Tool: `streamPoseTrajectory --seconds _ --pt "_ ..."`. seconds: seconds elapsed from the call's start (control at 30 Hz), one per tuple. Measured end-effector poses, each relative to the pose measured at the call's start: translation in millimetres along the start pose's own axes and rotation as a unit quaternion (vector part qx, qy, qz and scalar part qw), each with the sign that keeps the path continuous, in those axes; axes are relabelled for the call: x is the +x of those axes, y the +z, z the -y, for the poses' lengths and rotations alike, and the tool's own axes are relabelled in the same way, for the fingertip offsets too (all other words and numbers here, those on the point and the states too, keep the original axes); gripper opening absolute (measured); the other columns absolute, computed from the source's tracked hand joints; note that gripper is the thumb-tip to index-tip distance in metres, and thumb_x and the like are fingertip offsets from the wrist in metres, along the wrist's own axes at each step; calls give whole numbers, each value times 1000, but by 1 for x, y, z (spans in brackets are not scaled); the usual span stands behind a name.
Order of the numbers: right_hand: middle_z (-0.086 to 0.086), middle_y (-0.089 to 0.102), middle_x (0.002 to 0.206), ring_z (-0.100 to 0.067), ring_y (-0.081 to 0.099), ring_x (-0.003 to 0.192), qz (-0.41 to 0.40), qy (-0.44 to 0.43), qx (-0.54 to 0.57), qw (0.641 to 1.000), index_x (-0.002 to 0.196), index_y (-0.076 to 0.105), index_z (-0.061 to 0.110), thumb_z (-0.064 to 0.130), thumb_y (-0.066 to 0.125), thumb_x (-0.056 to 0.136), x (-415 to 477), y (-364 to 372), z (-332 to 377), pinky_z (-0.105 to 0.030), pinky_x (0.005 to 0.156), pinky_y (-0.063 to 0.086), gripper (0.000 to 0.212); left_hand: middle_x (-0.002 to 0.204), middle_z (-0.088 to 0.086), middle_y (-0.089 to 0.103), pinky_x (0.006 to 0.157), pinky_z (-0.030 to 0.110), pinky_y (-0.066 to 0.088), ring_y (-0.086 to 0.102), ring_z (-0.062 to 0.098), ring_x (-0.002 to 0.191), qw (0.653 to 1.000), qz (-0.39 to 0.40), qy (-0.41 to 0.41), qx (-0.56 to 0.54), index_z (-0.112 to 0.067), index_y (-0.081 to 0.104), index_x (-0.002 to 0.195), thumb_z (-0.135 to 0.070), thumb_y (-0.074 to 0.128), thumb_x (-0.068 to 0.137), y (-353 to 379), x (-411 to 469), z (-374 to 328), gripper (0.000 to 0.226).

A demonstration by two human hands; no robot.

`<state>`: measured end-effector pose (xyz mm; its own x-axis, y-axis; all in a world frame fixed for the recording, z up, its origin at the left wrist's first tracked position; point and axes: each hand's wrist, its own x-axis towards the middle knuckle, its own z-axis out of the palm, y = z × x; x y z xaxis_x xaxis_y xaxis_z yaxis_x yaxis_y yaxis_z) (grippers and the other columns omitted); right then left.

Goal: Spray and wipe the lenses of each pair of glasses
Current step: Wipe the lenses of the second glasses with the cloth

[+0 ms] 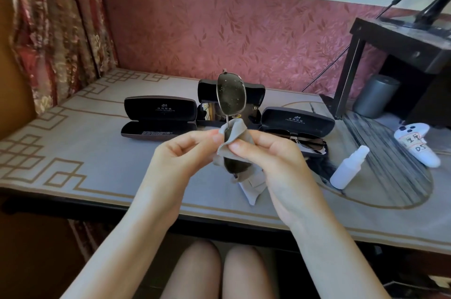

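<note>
I hold a pair of metal-framed sunglasses [230,95] on end above the table, one dark lens up and speckled with droplets. The lower lens is wrapped in a grey cleaning cloth [234,135]. My left hand [185,149] pinches the cloth and frame from the left. My right hand [268,152] pinches the cloth over the lower lens from the right. A white spray bottle [349,168] lies on the table to the right, apart from both hands.
Three open black glasses cases stand behind my hands: an empty left case [158,115], a middle case [253,93] with glasses, a right case [297,123] with dark glasses [307,141]. A white controller [417,145], a grey canister [373,96] and a dark desk [400,40] are at right.
</note>
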<state>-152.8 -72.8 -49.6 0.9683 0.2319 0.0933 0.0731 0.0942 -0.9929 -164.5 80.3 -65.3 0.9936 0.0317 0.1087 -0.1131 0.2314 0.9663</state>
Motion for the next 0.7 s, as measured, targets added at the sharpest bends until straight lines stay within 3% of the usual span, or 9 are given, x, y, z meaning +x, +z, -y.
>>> streamPoseTrajectory --seconds 0.07,0.17,0.23,0.33,0.47,0.57,0.7 --pt "-14 76 93 -43 62 82 2 3 -10 1000 100 77 15 22 63 85 -1 -1 -1 -71 63 40 21 104 6 74 95 31 52 68 18 102 1000 -17 -12 -17 -9 74 97 -32 66 70 1 0 3 36" --pt "-14 75 96 -53 61 87 12 0 -17 1000 100 75 15 24 59 85 -2 -2 -1 -75 73 38 24 105 8 74 93 35 50 67 17 97 999 -26 -14 -22 -6 73 100 -29 69 75 2 0 3 34" --pt "-13 76 95 -50 65 89 19 -4 -9 1000 101 74 13 21 62 84 -2 -3 -2 -72 78 44 23 102 10 73 95 41 48 65 18 93 1000 -22 -12 -15 -8 72 98 -27 74 78 2 -1 3 28" --pt "-10 76 90 -56 61 86 20 -7 -7 1000 100 74 15 21 72 80 -1 -3 -3 -74 74 41 21 98 4 71 101 45 44 62 19 94 999 16 -33 -10 -12 69 99 -33 70 77 4 0 3 30" --pt "-5 76 80 -21 71 74 9 -17 0 1000 92 73 14 22 72 71 -3 0 0 -46 75 46 22 116 4 71 97 34 47 65 17 105 995 80 -52 -9 -15 64 121 -35 62 88 9 0 -1 38" --pt "-11 76 80 -27 70 76 0 -25 -8 1000 85 75 14 25 72 69 -3 1 0 -41 74 45 20 114 9 71 99 32 49 65 19 110 996 86 -29 -1 -9 68 117 -33 49 90 13 -4 -3 41" --pt "-14 76 82 -21 70 77 -3 -36 -12 999 84 76 13 26 71 72 -3 2 -1 -31 73 52 18 110 8 73 104 41 46 65 20 111 999 37 11 -1 -9 70 114 -30 52 88 17 -7 -1 38"
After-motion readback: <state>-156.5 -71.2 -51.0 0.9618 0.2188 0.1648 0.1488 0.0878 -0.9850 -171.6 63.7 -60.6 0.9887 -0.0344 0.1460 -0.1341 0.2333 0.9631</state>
